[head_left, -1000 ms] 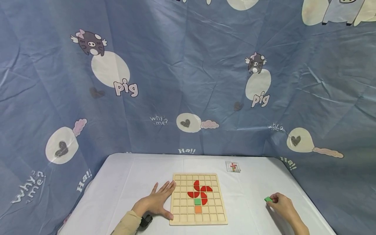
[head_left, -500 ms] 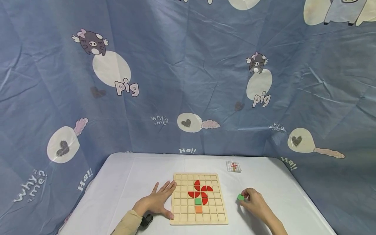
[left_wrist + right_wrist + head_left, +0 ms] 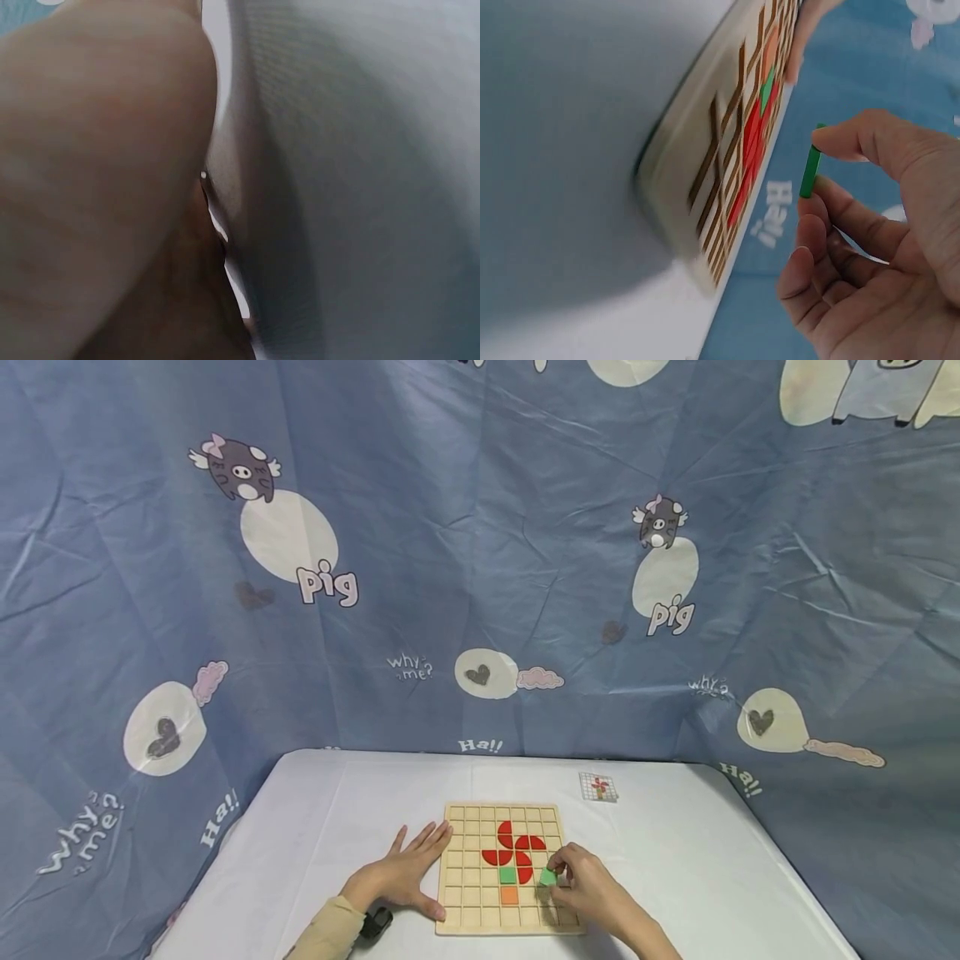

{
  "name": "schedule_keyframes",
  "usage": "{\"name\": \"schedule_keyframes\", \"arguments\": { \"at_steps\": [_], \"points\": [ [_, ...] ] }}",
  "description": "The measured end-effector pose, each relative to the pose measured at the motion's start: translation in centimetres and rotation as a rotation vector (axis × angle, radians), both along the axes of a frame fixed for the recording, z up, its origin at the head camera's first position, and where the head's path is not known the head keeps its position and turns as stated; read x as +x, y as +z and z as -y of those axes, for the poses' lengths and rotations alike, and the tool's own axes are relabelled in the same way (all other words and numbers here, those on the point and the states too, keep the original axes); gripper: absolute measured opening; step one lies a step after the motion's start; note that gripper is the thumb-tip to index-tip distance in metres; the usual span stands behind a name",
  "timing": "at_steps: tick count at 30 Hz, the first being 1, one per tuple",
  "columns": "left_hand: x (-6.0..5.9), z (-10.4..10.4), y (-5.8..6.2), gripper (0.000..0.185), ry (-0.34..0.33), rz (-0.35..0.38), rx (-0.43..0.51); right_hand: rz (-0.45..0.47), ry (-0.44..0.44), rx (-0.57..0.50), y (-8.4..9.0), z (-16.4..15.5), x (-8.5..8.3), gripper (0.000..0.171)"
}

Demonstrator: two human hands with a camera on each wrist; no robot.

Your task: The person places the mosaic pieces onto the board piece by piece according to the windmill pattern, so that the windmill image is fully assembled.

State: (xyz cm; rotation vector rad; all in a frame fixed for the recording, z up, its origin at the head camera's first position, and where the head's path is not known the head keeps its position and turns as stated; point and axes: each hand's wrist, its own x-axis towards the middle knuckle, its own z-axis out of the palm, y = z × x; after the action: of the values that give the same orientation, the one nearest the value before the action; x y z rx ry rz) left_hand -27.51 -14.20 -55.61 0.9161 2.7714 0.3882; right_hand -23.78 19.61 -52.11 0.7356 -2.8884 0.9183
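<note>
A wooden grid board (image 3: 461, 920) lies on the white table, with several red curved tiles (image 3: 506, 835) set in a pinwheel. Below them sit a green square tile (image 3: 507, 876) and an orange square tile (image 3: 509, 896). My right hand (image 3: 592, 885) pinches another green square tile (image 3: 548, 877) between thumb and finger, over the right part of the board. In the right wrist view that green tile (image 3: 810, 171) appears edge-on. My left hand (image 3: 405, 877) rests spread at the board's left edge, fingertips and thumb touching it. The left wrist view is mostly filled by that hand (image 3: 97, 165), close up.
A small card (image 3: 598, 787) printed with a grid and a red pinwheel picture lies behind the board, to the right. A blue curtain (image 3: 420, 527) with pig drawings hangs round the table's (image 3: 315, 810) back and sides.
My right hand has carried the green tile leftward from the table's right side to over the board. My left hand has stayed in place on the board's edge.
</note>
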Motion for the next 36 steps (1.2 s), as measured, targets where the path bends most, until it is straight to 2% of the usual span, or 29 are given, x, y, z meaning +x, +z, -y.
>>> {"name": "schedule_keyframes", "arguments": {
  "at_steps": [8,11,17,25,36],
  "points": [
    [-0.1,0.1,-0.1,0.125,-0.004,-0.005,0.011,-0.019,0.114,0.041,-0.5,3.2,1.2,0.019],
    [-0.1,0.1,-0.1,0.124,-0.011,-0.001,0.016,0.017,0.146,0.06,-0.9,3.9,1.6,0.019],
    [-0.1,0.1,-0.1,0.124,-0.022,-0.004,0.009,0.098,0.17,0.067,-1.6,4.5,2.1,0.019],
    [0.0,0.0,-0.1,0.125,-0.007,0.0,-0.002,0.106,0.22,0.054,-1.8,4.4,2.1,0.017],
    [0.0,0.0,0.1,0.125,-0.009,0.003,0.004,0.144,0.18,-0.001,-2.1,4.4,1.6,0.014]
  ]
}}
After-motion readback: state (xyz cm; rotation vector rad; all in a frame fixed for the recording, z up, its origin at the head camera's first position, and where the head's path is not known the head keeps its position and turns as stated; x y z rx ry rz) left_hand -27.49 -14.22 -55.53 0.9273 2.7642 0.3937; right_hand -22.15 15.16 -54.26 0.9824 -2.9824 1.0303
